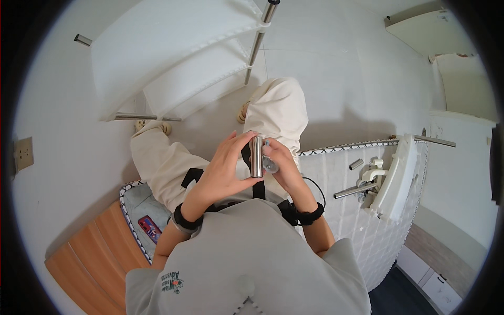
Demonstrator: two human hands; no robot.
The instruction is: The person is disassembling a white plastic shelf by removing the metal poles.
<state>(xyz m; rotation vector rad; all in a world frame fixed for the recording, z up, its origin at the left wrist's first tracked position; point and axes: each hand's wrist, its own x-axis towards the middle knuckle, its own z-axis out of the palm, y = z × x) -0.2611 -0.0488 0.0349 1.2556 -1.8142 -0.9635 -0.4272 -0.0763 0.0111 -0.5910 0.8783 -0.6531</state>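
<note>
In front of my lap, my left hand grips a short shiny metal tube by its two ends, fingers at the top and thumb at the bottom. The tube stands lengthwise away from me. My right hand is closed around a small clear plastic piece right beside the tube. Whether the piece touches the tube, I cannot tell. Parts of the right fingers are hidden behind the plastic and the tube.
A white shelf unit with metal posts stands ahead on the left. On the grey quilted cover at my right lie a white plastic panel, a loose short tube and a longer tube. A phone lies at my left.
</note>
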